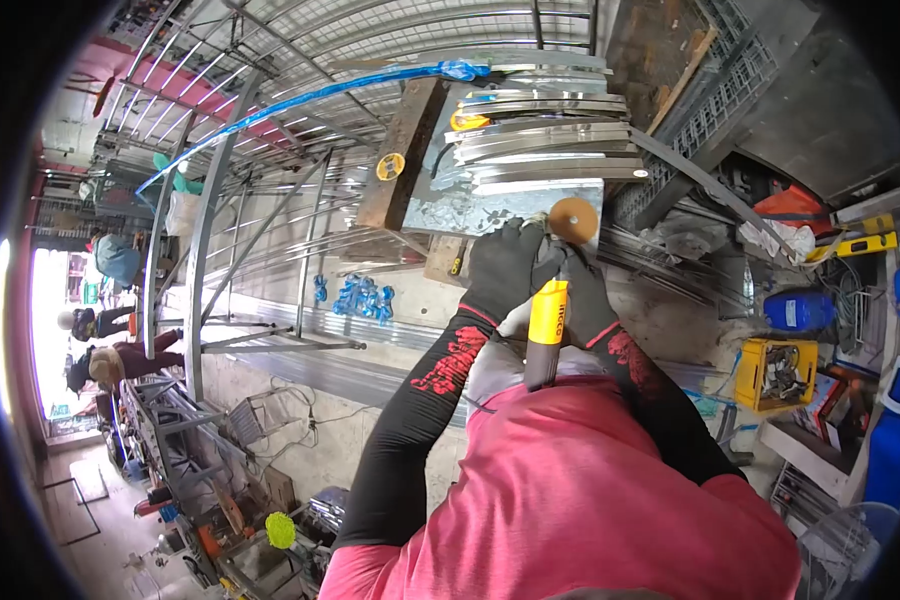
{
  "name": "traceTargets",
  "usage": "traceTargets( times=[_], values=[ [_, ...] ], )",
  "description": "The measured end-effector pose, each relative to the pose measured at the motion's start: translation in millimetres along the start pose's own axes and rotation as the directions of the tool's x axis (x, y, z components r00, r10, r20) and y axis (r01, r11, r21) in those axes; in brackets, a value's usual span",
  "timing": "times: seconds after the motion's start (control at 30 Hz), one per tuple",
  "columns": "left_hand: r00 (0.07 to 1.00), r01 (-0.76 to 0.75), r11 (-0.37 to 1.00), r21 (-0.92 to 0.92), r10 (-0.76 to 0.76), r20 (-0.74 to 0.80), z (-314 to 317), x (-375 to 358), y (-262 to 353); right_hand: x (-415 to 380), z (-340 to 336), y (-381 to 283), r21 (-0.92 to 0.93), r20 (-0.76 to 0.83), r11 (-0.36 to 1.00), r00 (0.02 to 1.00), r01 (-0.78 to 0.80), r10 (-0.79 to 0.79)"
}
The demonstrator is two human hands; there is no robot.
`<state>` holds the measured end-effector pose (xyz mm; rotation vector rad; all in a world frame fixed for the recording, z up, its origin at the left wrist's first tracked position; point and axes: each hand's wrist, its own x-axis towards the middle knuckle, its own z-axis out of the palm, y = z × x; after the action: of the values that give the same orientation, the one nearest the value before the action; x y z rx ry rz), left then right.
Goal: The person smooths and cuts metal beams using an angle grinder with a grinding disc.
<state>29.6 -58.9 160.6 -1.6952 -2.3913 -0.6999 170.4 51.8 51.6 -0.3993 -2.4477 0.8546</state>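
Observation:
An angle grinder with a yellow and dark body [548,318] points away from my torso, its rear end close to my shirt. My left hand [508,268], in a dark glove, is closed around the grinder's head end. On the other side, my gloved right hand [584,292] is wrapped against the grinder; some of its fingers are hidden. A round brown disc [573,219] shows just beyond my hands, over the near edge of a metal work surface [450,213]. Several shiny metal strips [550,140] lie across that surface.
A rusty beam [406,150] borders the work surface. Blue wrapped pieces [362,298] lie on the floor at left, near a metal frame [210,230]. People [120,365] are at far left. At right are a yellow crate [776,374], a blue container [798,310] and a spirit level [855,246].

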Motion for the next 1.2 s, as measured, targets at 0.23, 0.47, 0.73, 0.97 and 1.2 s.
traceTargets(
  times=[0.23,0.47,0.73,0.97,1.2],
  values=[
    [0.805,0.556,0.697,-0.453,-0.317,0.501,5.2,-10.4,-8.2,3.8,-21.4,-13.3,0.894,0.071,0.357,0.871,-0.272,0.487],
    [0.703,0.703,0.421,-0.574,-0.538,0.466,-13.4,-22.6,-9.0,3.1,-34.4,-1.4,0.929,0.365,-0.168,0.737,-0.33,0.569],
    [0.616,0.712,0.177,-0.68,-0.622,0.483,9.8,1.5,2.2,10.1,-37.9,-17.6,0.89,0.151,0.326,0.88,-0.319,0.45],
    [0.597,0.712,0.12,-0.691,-0.621,0.508,10.7,-3.3,4.2,6.9,-32.1,-20.2,0.772,0.014,0.583,0.924,-0.253,0.382],
    [0.872,0.42,0.499,-0.758,-0.453,0.186,42.9,-17.4,-19.6,13.8,-29.8,-20.5,0.821,0.08,0.506,0.931,-0.264,0.357]
  ],
)
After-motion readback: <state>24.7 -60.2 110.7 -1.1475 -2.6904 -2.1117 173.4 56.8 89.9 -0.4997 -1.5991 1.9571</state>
